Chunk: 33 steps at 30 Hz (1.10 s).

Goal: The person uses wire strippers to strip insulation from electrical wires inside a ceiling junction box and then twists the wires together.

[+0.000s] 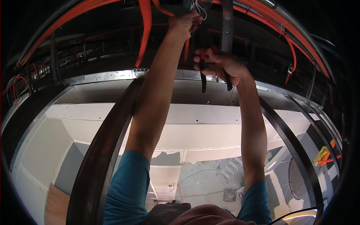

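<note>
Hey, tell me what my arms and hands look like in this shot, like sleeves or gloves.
Your left sleeve and right sleeve are short, plain teal-blue fabric. Your left hand and right hand are bare, without gloves.

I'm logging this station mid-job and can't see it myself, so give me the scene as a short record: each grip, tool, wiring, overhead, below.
Left grip: raised to the white wires; exact hold too small to tell
Right grip: holding the pliers, lower and to the right of the left
Tool: red-and-black handles, spread apart; its tip is lost in the dark
Wiring: white, looped, at the top edge of view
Overhead: orange conduits, grey metal upright
Below: pale ladder on the floor
</note>
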{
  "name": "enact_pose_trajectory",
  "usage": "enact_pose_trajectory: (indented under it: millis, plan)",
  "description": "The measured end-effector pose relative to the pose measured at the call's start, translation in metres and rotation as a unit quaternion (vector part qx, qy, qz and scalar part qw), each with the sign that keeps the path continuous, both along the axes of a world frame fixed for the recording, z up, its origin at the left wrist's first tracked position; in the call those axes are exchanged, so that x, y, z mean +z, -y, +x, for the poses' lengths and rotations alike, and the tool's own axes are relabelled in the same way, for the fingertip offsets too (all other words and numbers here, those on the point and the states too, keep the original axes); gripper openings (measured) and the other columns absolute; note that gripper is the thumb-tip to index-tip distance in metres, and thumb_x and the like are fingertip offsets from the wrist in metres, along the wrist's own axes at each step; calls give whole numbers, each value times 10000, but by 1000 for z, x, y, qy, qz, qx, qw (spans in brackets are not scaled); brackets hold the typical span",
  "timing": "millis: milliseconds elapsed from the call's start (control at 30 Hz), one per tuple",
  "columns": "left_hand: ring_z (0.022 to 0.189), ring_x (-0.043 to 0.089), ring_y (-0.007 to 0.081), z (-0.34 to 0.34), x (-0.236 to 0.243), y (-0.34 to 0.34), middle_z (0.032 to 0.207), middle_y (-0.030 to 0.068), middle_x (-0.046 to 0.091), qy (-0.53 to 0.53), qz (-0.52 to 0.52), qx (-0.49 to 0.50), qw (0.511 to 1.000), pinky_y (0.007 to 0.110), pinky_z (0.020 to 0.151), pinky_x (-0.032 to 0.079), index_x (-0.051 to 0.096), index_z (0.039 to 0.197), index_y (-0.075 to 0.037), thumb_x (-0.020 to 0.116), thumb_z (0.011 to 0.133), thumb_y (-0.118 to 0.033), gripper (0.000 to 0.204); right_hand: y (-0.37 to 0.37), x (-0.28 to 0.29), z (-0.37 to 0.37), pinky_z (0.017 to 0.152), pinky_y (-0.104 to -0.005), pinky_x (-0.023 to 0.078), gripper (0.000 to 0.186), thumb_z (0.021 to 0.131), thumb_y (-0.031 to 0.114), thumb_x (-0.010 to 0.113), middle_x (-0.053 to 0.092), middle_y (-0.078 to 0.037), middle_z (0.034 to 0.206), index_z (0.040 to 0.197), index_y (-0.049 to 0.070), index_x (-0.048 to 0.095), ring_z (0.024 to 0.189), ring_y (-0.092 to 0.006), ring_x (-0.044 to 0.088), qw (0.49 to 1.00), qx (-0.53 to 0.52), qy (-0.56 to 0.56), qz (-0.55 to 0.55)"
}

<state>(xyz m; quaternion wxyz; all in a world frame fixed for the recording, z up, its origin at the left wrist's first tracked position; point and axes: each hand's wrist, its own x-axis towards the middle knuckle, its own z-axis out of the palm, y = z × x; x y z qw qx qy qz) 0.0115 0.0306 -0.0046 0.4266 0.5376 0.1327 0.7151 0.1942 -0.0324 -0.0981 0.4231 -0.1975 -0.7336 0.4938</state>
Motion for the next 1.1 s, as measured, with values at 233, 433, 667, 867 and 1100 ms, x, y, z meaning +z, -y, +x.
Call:
enact_pose_trajectory:
  millis: [233, 433, 667, 867, 1100]
  plan:
    - [617, 673, 156, 1, 2, 1, 813, 104, 744, 18, -12, -8, 1000, 256, 475, 420, 691, 945, -42, 664, 976, -144, 109, -11, 4, -3, 704, -253, 563, 543, 977, 404, 656, 687, -101, 1152, 1343, 12, 571, 1023, -219, 694, 999, 21, -14, 20]
    - [595, 647, 133, -1, 1, -2, 796, 94, 733, 13, 21, -18, 1000, 245, 429, 370, 676, 896, -44, 650, 984, -139, 132, -3, 7, -10, 637, -243, 458, 447, 995, 394, 634, 663, -18, 992, 1278, 49, 615, 876, -136, 649, 999, 11, -15, 34]
    - [630, 639, 114, -2, 1, -8, 808, 73, 735, 3, 15, -18, 1000, 242, 472, 390, 684, 869, -64, 663, 977, -157, 144, -1, 8, -14, 521, -203, 377, 425, 1018, 408, 606, 616, 14, 876, 1203, 26, 633, 760, -88, 604, 995, -81, 16, 63]
    - [672, 664, 118, 4, -1, -5, 834, 35, 737, 7, -1, 36, 999, 252, 526, 463, 709, 878, -86, 693, 955, -174, 118, -17, -3, -30, 763, -451, 559, 325, 1035, 306, 498, 701, -191, 946, 1101, 20, 637, 890, -384, 700, 663, -533, 258, 458]
    - [689, 694, 128, -3, -1, 0, 824, 29, 739, 3, -8, 33, 999, 259, 552, 485, 707, 923, -96, 680, 965, -171, 90, -20, 0, -31, 643, -386, 545, 370, 1000, 359, 609, 690, -147, 832, 1008, -10, 630, 749, -237, 711, 768, -495, 166, 370]
